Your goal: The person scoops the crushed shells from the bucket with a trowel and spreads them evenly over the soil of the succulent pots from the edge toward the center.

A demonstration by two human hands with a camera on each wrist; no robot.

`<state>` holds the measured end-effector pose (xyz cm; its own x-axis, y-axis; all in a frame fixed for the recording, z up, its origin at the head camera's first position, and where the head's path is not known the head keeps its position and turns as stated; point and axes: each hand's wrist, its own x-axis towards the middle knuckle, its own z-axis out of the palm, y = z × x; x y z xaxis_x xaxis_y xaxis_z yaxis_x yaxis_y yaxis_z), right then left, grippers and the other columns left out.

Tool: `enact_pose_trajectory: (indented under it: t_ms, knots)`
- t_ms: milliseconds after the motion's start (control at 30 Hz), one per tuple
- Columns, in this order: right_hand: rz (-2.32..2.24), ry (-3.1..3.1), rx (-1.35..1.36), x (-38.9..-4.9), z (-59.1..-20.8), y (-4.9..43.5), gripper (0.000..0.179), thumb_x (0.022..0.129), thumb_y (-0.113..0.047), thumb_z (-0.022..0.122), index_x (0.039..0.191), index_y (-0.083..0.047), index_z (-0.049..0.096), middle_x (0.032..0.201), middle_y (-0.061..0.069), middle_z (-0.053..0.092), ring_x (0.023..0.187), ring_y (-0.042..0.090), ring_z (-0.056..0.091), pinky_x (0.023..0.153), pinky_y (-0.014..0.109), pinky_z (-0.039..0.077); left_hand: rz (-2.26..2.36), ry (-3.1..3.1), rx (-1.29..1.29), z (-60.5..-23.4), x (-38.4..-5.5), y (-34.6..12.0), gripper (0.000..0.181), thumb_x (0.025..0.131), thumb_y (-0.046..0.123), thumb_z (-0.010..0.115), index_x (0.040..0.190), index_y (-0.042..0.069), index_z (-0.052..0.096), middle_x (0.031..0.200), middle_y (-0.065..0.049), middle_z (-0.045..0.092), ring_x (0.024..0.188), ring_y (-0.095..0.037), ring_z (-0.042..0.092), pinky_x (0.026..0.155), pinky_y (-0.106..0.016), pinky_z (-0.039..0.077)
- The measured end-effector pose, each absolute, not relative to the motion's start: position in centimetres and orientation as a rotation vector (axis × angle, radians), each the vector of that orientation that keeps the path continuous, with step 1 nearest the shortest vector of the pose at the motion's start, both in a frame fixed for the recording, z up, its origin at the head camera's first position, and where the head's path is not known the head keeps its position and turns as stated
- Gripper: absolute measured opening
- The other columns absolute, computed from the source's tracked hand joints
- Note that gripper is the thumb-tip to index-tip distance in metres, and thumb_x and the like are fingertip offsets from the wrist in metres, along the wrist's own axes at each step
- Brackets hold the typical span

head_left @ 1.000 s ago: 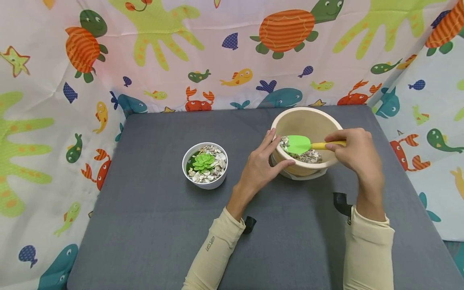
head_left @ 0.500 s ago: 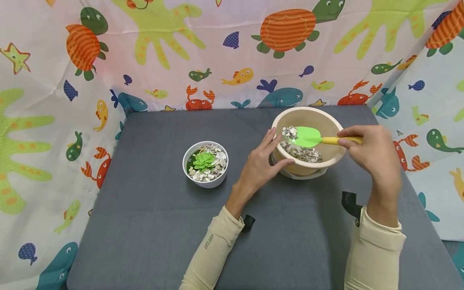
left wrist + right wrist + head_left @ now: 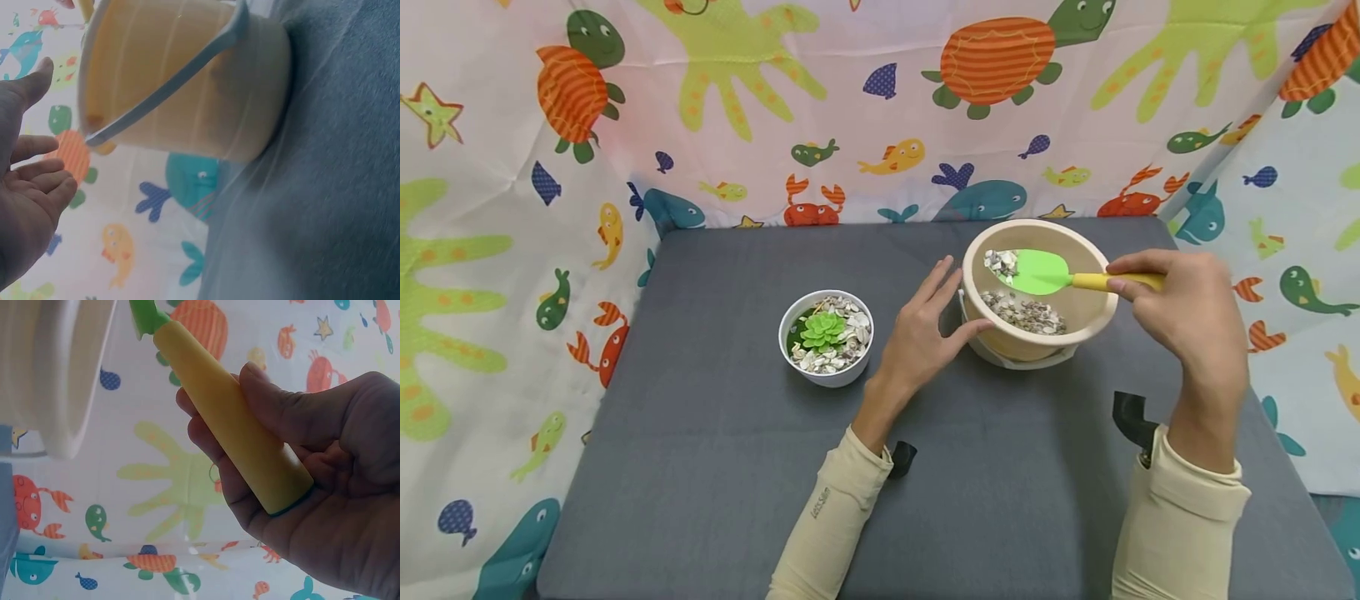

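My right hand (image 3: 1195,308) grips the yellow handle of a small toy trowel (image 3: 1041,272), as the right wrist view shows up close. The green blade is over the cream bucket (image 3: 1093,321), with a heap of pale shell pieces (image 3: 1000,263) at its tip. More shell bits (image 3: 1022,312) lie on the bucket's bottom. My left hand (image 3: 917,342) is at the bucket's left side, fingers extended and thumb apart. In the left wrist view a gap shows between its fingers and the bucket wall, where a pale bucket handle (image 3: 169,87) hangs down.
A white pot (image 3: 826,379) with a green succulent (image 3: 822,332) and pale shell pieces stands on the grey table (image 3: 715,467), left of the bucket. A cloth backdrop (image 3: 820,75) printed with sea animals rises behind and at both sides.
The trowel has lifted out of the bucket's bits and moved right, bringing shell pieces up on its blade. My left hand has come off the bucket's rim, slightly leftward.
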<state>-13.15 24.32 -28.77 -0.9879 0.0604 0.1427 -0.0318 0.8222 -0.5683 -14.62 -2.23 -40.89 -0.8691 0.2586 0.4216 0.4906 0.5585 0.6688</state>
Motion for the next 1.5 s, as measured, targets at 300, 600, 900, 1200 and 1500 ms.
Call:
enact_pose_trajectory:
  t_ms: [300, 600, 900, 1200, 1500]
  knots:
    - [0.949, -2.775, 0.099, -13.5, -28.5, 23.4, 0.021, 0.095, -0.003, 0.074, 0.112, 0.008, 0.077, 0.106, 0.033, 0.073, 0.081, 0.007, 0.048, 0.06, 0.007, 0.036, -1.212, -2.439, -0.535, -40.5, -14.2, -4.2, 0.072, 0.091, 0.036, 0.082, 0.15, 0.004, 0.057, 0.161, -0.012, 0.05, 0.149, -0.025, 0.051, 0.119, -0.037, 0.047]
    - [1.005, -2.762, 0.163, -13.7, -28.3, 21.7, 0.019, 0.094, -0.003, 0.074, 0.11, 0.006, 0.079, 0.103, 0.03, 0.075, 0.073, -0.003, 0.049, 0.058, 0.007, 0.04, -1.217, -2.434, -0.439, -40.4, -13.8, -6.3, 0.071, 0.091, 0.034, 0.083, 0.149, 0.002, 0.057, 0.158, -0.016, 0.054, 0.148, -0.028, 0.053, 0.12, -0.042, 0.045]
    - [1.075, -2.778, 0.22, -13.9, -28.5, 19.6, 0.016, 0.094, -0.003, 0.073, 0.108, 0.001, 0.081, 0.102, 0.024, 0.077, 0.08, 0.003, 0.054, 0.065, 0.005, 0.042, -1.199, -2.409, -0.366, -40.5, -13.1, -8.3, 0.074, 0.09, 0.034, 0.084, 0.151, 0.004, 0.055, 0.159, -0.014, 0.053, 0.149, -0.027, 0.052, 0.121, -0.042, 0.044]
    - [1.105, -2.775, 0.308, -13.9, -28.7, 17.7, 0.016, 0.094, -0.002, 0.073, 0.107, 0.0, 0.081, 0.1, 0.022, 0.078, 0.086, 0.02, 0.06, 0.066, 0.007, 0.043, -1.17, -2.369, -0.316, -40.5, -12.6, -10.2, 0.075, 0.089, 0.034, 0.085, 0.149, 0.001, 0.056, 0.157, -0.015, 0.055, 0.147, -0.028, 0.053, 0.123, -0.042, 0.043]
    - [1.148, -2.765, 0.358, -14.1, -28.7, 15.9, 0.015, 0.093, 0.001, 0.074, 0.106, 0.001, 0.081, 0.1, 0.02, 0.078, 0.088, 0.022, 0.059, 0.067, 0.01, 0.043, -1.178, -2.358, -0.233, -40.8, -12.1, -12.8, 0.075, 0.089, 0.034, 0.085, 0.15, 0.004, 0.056, 0.157, -0.014, 0.055, 0.147, -0.028, 0.054, 0.121, -0.046, 0.044]
